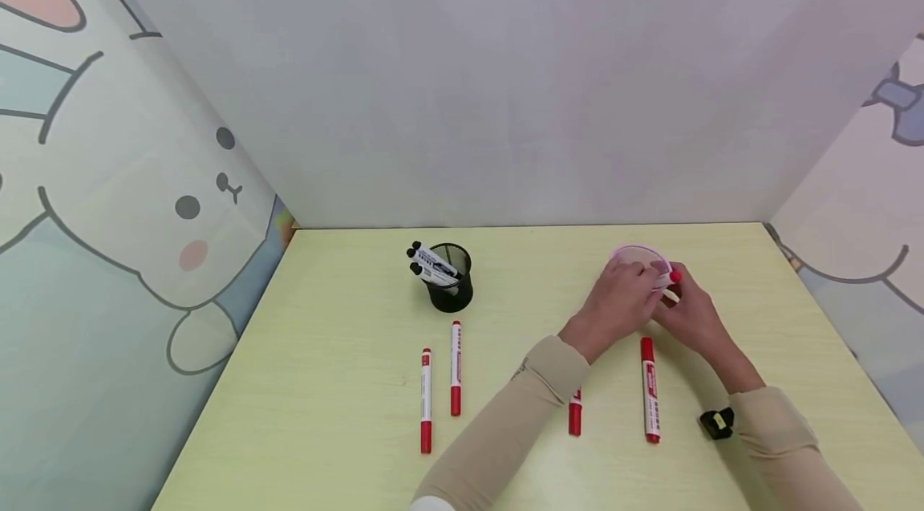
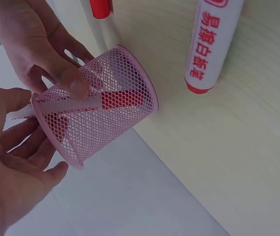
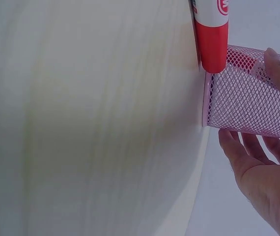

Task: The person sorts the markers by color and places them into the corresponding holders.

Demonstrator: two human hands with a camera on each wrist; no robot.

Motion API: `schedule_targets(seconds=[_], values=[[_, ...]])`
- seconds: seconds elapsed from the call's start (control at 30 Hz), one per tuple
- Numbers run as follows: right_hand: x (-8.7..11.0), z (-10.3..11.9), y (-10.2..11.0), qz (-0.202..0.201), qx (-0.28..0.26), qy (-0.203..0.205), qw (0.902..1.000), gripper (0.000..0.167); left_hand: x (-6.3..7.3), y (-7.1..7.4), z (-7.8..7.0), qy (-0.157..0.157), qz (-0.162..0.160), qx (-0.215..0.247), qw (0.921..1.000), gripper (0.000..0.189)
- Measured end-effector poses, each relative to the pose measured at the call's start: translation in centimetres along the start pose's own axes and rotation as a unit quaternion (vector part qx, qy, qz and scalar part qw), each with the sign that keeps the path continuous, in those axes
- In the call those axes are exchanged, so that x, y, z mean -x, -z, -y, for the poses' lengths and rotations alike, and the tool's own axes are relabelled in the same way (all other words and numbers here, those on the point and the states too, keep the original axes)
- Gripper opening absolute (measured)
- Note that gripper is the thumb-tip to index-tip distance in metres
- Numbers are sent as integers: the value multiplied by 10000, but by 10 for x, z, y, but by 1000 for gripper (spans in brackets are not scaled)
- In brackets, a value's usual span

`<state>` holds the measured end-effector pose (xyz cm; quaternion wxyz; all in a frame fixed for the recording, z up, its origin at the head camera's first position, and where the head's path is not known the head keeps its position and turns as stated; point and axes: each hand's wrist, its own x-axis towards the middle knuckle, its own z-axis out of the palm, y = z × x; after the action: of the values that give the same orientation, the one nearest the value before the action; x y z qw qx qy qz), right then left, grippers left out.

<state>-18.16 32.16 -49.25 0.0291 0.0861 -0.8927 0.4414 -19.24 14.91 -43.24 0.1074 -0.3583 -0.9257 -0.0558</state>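
Note:
My right hand (image 1: 689, 314) grips a pink mesh pen cup (image 2: 98, 105) by its side, thumb on one side and fingers on the other. At the cup's mouth, my left hand (image 1: 619, 301) pinches the white end of a red whiteboard marker (image 2: 88, 102). Most of that marker shows through the mesh, its red end down by the base. A second bit of red shows near the rim in the left wrist view. In the head view, a red tip (image 1: 674, 277) sticks out at the rim beside the right hand. The left hand hides part of the cup there.
Two red markers, one left (image 1: 426, 400) and one right (image 1: 455, 368), lie mid-table. Another red marker (image 1: 650, 391) lies before the hands; one more (image 1: 575, 412) is partly under the left sleeve. A black mesh cup (image 1: 451, 298) holds black-capped markers. A small black object (image 1: 717, 423) sits by the right sleeve.

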Motion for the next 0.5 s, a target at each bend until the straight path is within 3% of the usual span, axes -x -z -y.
schedule_targets(seconds=[0.13,0.5], values=[[0,1,0,-20,119,-15,9999,72,1,0,1,100,-9,43,9999,44],[0,0,0,-35,204,-47,9998,76,9,0,8,198,-317,433,9984,33]])
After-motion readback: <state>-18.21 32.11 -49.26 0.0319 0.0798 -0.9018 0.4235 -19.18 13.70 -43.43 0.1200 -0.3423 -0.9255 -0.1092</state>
